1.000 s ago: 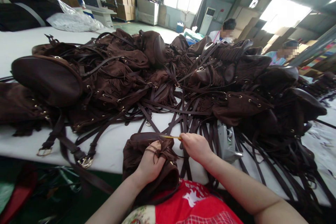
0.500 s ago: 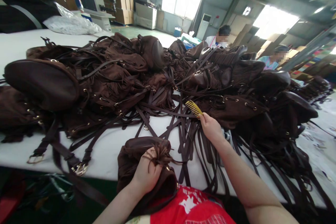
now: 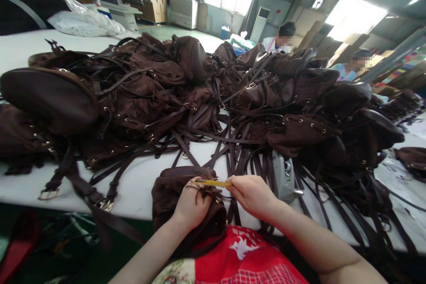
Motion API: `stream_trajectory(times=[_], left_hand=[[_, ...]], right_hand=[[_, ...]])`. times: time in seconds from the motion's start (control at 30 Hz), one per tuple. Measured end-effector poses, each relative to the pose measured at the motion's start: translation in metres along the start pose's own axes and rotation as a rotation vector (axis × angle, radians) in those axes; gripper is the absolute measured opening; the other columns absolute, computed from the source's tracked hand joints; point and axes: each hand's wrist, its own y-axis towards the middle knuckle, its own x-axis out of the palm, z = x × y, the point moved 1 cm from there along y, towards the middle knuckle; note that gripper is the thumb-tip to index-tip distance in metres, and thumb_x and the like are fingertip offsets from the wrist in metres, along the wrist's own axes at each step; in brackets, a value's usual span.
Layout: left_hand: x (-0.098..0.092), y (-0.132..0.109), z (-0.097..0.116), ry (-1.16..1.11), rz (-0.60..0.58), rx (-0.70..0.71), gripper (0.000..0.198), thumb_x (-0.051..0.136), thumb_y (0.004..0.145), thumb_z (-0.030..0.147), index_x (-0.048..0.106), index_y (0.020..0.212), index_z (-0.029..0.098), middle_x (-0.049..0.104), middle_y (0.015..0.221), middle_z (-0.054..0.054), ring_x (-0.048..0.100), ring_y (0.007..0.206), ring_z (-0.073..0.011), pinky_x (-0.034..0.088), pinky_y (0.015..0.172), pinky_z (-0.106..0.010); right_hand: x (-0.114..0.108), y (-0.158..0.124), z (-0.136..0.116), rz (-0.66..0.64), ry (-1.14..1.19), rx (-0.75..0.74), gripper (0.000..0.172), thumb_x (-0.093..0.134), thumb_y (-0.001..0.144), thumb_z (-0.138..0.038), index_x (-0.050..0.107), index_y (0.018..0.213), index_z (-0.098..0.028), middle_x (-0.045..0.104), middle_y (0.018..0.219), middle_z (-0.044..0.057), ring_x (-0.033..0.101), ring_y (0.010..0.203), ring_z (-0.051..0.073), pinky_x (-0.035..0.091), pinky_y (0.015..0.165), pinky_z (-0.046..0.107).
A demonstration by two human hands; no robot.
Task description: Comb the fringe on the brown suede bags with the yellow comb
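Note:
A dark brown fringed bag (image 3: 166,195) rests at the table's front edge, against my red apron. My left hand (image 3: 191,204) is closed around a bunch of the bag's fringe, whose loose ends stick out above the fingers. My right hand (image 3: 251,195) pinches one end of a yellow comb (image 3: 213,183). The comb is seen edge-on and lies across the fringe, just above my left hand; its teeth are hidden from this angle.
Piles of brown bags (image 3: 143,80) with straps and buckles cover the white table (image 3: 143,177). Right of my hand, a grey metal device (image 3: 284,177) stands among hanging straps. Two people (image 3: 278,42) are beyond the pile. A clear plastic bag (image 3: 86,20) lies at the back left.
My right hand has brought the comb down and left from above the straps to the fringe. The comb has turned edge-on. The grey device has come into fuller view. My left hand keeps its grip.

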Motion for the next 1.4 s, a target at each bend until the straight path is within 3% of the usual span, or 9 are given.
stream_trajectory(times=[0.17, 0.63, 0.9, 1.13, 1.3, 1.4], left_hand=[[0.001, 0.0, -0.001, 0.002, -0.018, -0.019, 0.019, 0.052, 0.074, 0.017, 0.066, 0.087, 0.018, 0.069, 0.091, -0.007, 0.062, 0.092, -0.0259, 0.049, 0.092, -0.043], [0.001, -0.002, -0.002, 0.049, 0.033, 0.018, 0.025, 0.052, 0.073, 0.019, 0.068, 0.091, 0.015, 0.069, 0.093, -0.009, 0.062, 0.094, -0.0258, 0.051, 0.091, -0.042], [0.004, -0.006, -0.008, 0.109, 0.093, 0.131, 0.025, 0.049, 0.078, 0.021, 0.064, 0.096, 0.014, 0.068, 0.094, -0.011, 0.063, 0.092, -0.0262, 0.053, 0.089, -0.043], [0.003, -0.017, -0.015, 0.106, 0.175, 0.23, 0.027, 0.052, 0.083, 0.022, 0.06, 0.108, 0.014, 0.066, 0.101, -0.013, 0.062, 0.099, -0.0262, 0.053, 0.089, -0.043], [0.005, -0.024, -0.019, 0.152, 0.233, 0.373, 0.035, 0.054, 0.082, 0.02, 0.056, 0.115, 0.012, 0.065, 0.105, -0.015, 0.06, 0.103, -0.0274, 0.053, 0.089, -0.043], [-0.001, -0.016, -0.015, 0.084, 0.173, 0.275, 0.033, 0.051, 0.082, 0.023, 0.059, 0.112, 0.013, 0.065, 0.106, -0.014, 0.059, 0.103, -0.0277, 0.051, 0.091, -0.044]], right_hand=[[0.003, 0.0, 0.001, -0.064, -0.066, 0.045, 0.03, 0.033, 0.098, -0.035, 0.058, 0.091, -0.02, 0.068, 0.081, 0.003, 0.063, 0.074, 0.014, 0.035, 0.063, 0.023], [0.004, -0.005, 0.001, -0.069, -0.049, 0.067, 0.03, 0.033, 0.098, -0.036, 0.058, 0.092, -0.02, 0.067, 0.079, 0.003, 0.062, 0.073, 0.014, 0.035, 0.063, 0.023], [0.021, -0.001, 0.011, 0.007, -0.175, 0.087, 0.026, 0.036, 0.097, -0.034, 0.058, 0.096, -0.022, 0.067, 0.083, 0.002, 0.061, 0.077, 0.015, 0.035, 0.063, 0.024], [0.04, 0.012, 0.045, 0.082, -0.267, 0.217, 0.023, 0.037, 0.096, -0.031, 0.058, 0.095, -0.022, 0.068, 0.083, 0.004, 0.062, 0.077, 0.016, 0.033, 0.061, 0.025], [0.024, 0.017, 0.084, 0.17, -0.154, 0.452, 0.03, 0.034, 0.096, -0.038, 0.056, 0.086, -0.021, 0.066, 0.071, 0.003, 0.061, 0.063, 0.017, 0.029, 0.054, 0.025], [0.007, 0.013, 0.093, 0.277, 0.017, 0.425, 0.034, 0.03, 0.096, -0.042, 0.055, 0.084, -0.022, 0.065, 0.071, 0.002, 0.06, 0.065, 0.018, 0.032, 0.056, 0.025]])
